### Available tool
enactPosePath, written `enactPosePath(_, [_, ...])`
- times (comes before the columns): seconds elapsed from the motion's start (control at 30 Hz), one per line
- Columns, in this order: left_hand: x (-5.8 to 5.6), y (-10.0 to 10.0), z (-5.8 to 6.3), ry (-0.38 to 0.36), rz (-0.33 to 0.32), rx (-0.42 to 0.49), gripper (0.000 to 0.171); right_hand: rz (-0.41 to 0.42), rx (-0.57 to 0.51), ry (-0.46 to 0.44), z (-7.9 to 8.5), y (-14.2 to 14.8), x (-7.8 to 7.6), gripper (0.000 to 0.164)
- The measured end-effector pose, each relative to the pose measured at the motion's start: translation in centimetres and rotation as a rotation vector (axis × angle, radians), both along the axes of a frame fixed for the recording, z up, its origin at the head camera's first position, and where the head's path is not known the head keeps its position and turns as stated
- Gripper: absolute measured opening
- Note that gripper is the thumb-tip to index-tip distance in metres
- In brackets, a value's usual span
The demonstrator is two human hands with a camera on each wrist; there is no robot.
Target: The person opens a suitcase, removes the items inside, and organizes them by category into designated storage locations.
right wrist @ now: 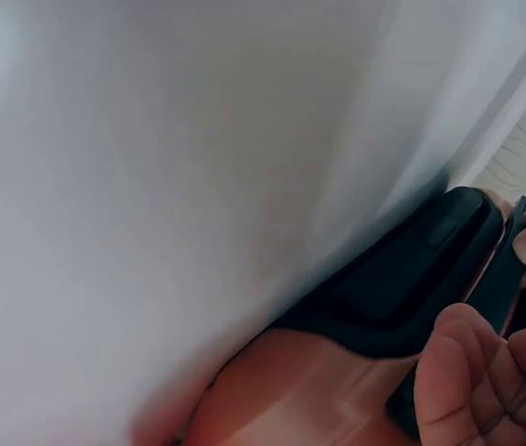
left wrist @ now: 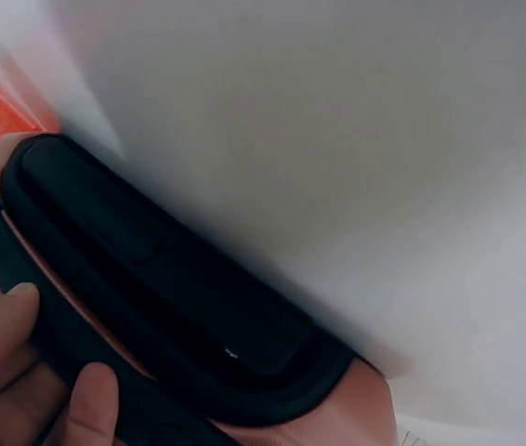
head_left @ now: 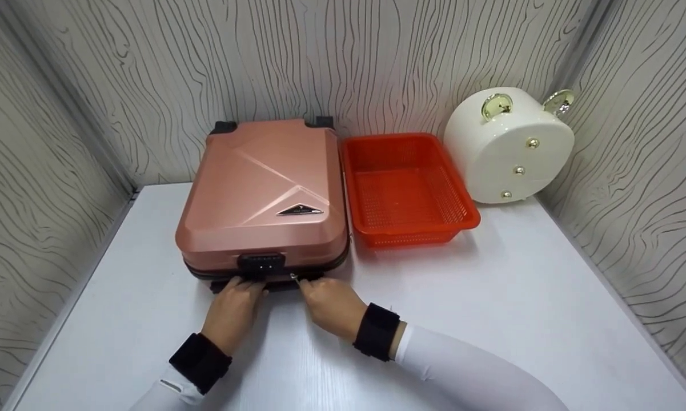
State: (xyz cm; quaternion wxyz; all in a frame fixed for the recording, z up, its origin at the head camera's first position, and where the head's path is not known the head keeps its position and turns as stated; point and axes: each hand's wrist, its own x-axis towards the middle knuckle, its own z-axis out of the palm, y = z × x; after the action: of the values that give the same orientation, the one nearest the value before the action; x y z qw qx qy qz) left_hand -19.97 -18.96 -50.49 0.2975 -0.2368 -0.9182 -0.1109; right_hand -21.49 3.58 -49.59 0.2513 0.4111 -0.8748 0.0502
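Observation:
A pink hard-shell suitcase [head_left: 263,182] lies flat, its front side toward me. My left hand [head_left: 234,305] is at that side, just below the black lock [head_left: 261,262]. In the left wrist view its bent fingertips [left wrist: 94,400] grip the black zipper band [left wrist: 54,311], above a black side handle [left wrist: 170,269]. To the right of the lock, my right hand [head_left: 331,305] pinches a small metal zipper pull [head_left: 293,277] at the seam. The right wrist view shows its curled fingers [right wrist: 449,372] beside the band; the pull is hidden there.
A red perforated plastic basket [head_left: 411,240] stands close against the suitcase's right side. Beyond it, a white rounded case [head_left: 508,154] with gold knobs sits at the back right. Wood-grain patterned walls [head_left: 343,63] border the white table [head_left: 491,308].

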Motion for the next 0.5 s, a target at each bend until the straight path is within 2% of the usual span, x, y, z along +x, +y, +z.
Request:
enactPosePath(0.2, [-0.1, 0.0, 0.5, -0.017, 0.012, 0.033, 0.012, -0.01, 0.046, 0.038, 0.0, -1.5, -0.2, 0.024])
enactPosePath(0.3, [0.0, 0.0, 0.7, -0.019, 0.003, 0.076, 0.015, -0.013, 0.03, 0.006, 0.2, -1.2, -0.1, 0.01])
enactPosePath(0.37, [0.1, 0.1, 0.8, -0.012, -0.002, 0.102, 0.016, -0.004, -0.002, -0.014, 0.5, -0.7, 0.1, 0.012])
enactPosePath(0.43, [0.4, 0.2, 0.9, 0.007, 0.0, 0.132, 0.015, 0.022, -0.068, -0.016, 1.2, 0.1, 0.2, 0.022])
enactPosePath(0.5, [0.6, 0.4, 1.2, 0.023, 0.005, 0.153, 0.011, 0.051, -0.149, 0.013, 2.3, 1.0, 0.1, 0.025])
